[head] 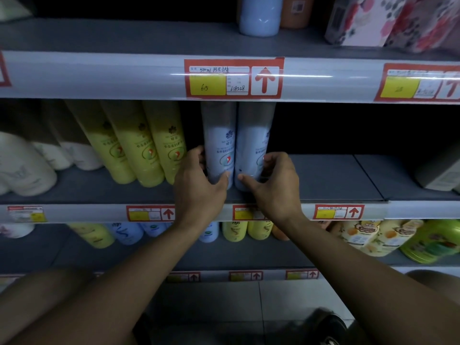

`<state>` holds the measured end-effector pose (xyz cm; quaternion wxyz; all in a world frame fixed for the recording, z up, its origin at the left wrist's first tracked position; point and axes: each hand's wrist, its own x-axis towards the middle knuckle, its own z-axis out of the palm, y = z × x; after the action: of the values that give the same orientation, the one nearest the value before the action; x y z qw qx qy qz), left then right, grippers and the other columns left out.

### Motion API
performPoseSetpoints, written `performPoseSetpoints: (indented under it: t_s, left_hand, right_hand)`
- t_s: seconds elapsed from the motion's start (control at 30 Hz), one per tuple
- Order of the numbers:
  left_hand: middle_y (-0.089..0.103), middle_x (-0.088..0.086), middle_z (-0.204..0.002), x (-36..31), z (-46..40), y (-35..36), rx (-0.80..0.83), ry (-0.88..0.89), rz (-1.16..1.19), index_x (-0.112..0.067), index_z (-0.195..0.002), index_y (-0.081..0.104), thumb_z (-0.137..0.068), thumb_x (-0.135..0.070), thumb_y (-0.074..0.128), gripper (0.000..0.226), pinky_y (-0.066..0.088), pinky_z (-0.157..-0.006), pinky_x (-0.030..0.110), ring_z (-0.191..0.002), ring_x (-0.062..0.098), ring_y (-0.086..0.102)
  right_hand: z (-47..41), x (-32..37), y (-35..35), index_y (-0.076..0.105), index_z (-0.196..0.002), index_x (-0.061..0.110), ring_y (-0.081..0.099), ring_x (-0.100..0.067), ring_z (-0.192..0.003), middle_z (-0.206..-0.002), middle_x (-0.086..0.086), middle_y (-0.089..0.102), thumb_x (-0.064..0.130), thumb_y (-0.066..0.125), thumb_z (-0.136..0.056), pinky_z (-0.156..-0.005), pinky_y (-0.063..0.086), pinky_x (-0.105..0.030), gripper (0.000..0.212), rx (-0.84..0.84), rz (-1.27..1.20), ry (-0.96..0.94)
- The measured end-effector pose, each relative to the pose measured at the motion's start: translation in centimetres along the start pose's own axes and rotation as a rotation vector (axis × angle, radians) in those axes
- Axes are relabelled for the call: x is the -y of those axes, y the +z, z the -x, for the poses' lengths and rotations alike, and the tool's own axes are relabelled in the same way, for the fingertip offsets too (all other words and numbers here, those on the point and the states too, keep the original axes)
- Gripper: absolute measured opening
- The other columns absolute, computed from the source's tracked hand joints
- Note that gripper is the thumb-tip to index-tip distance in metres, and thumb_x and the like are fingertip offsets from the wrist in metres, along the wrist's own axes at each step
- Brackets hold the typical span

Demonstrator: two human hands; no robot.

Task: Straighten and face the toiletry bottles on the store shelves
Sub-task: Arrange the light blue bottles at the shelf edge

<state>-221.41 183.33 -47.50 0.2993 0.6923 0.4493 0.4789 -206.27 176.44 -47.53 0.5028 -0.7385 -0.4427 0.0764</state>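
both hands reach onto the middle shelf [323, 180], each closed round the base of a pale blue bottle. left hand [199, 180] wraps the left blue bottle [220, 145], its thumb lying across the lower front and its fingers curled round the far left side. right hand [272, 180] grips the right blue bottle [251, 145], with the thumb pointing left across the bottle's foot and the fingers bent round its right side. these two bottles stand upright and touch each other, set near the shelf's front edge, their printed labels turned toward the viewer, though the right one's label is partly turned away to the right. just left of the left hand stand three yellow bottles [139, 145] in a close row, labels facing out, and further left sit white bottles [25, 165]. right of the right hand the shelf floor shows bare grey as far as a pale box [438, 175] at the far right edge. below the hands, red and yellow price tags [149, 213] line the shelf's front rail, and under that a lower shelf holds more yellow and blue bottles [234, 231]. above the hands, a large price tag with a red arrow [234, 78] marks the rail of the upper shelf, where a blue bottle [260, 16] and a floral box [398, 21] stand beyond.
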Motion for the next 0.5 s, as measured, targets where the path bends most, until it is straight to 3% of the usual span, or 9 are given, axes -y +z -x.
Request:
performPoseSetpoints:
  t_s: [0.5]
  left_hand:
    - [0.064,-0.012,-0.127,-0.18,0.31,-0.33,0.024,0.003,0.046,-0.024,-0.140,0.052,-0.083,-0.023,0.086,0.067,0.062,-0.091,0.037,-0.112,0.005,0.066]
  right_hand:
    - [0.12,-0.09,0.26,0.051,-0.116,0.022,0.060,-0.014,-0.101,-0.112,0.003,0.057,0.045,0.090,-0.071,-0.088,0.057,-0.041,0.064,-0.011,0.004,-0.007]
